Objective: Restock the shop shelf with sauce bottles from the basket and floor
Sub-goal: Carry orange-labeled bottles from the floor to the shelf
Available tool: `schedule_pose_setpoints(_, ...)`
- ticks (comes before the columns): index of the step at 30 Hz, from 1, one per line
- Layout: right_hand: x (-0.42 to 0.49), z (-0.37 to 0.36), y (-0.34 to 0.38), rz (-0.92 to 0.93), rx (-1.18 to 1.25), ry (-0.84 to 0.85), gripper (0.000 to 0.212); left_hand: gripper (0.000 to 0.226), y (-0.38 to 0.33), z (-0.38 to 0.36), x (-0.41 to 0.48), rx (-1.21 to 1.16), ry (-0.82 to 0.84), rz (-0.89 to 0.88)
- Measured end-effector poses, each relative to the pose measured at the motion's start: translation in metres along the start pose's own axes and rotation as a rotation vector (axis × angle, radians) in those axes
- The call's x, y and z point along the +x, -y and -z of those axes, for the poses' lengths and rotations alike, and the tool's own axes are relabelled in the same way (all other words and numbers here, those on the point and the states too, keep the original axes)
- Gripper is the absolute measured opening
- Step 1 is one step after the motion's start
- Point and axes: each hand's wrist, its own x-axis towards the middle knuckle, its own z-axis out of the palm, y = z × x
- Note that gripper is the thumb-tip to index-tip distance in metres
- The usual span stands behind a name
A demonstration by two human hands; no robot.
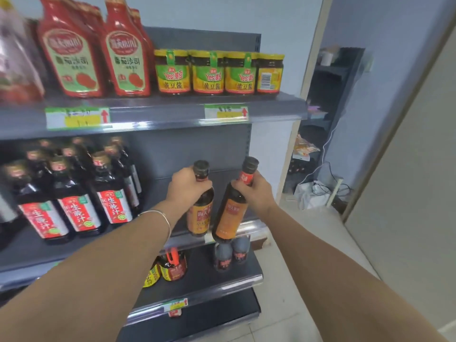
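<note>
Both of my hands hold dark sauce bottles with orange labels at the right end of the middle shelf (158,191). My left hand (188,185) grips the neck of the left bottle (201,213), which stands upright at the shelf's front edge. My right hand (256,191) grips the neck of the right bottle (230,215), which tilts with its base toward me, just off the shelf's lip. The basket and floor stock are out of view.
Several red-labelled dark bottles (74,201) fill the middle shelf's left side. Ketchup bottles (98,53) and yellow-lidded jars (217,72) stand on the top shelf. Small bottles (230,255) and jars (170,266) sit on the lower shelf. A doorway with clutter (318,191) opens at right.
</note>
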Motion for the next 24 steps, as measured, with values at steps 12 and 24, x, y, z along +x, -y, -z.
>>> schedule_pose_setpoints(12, 0.135, -0.074, -0.019, 0.095, -0.126, 0.114, 0.018, 0.008, 0.038, 0.001, 0.097, -0.08, -0.074, 0.139)
schedule_pose_setpoints(24, 0.184, -0.114, -0.031, 0.167, -0.323, 0.214, 0.04, 0.022, 0.068, -0.006, 0.143, -0.172, -0.021, 0.18)
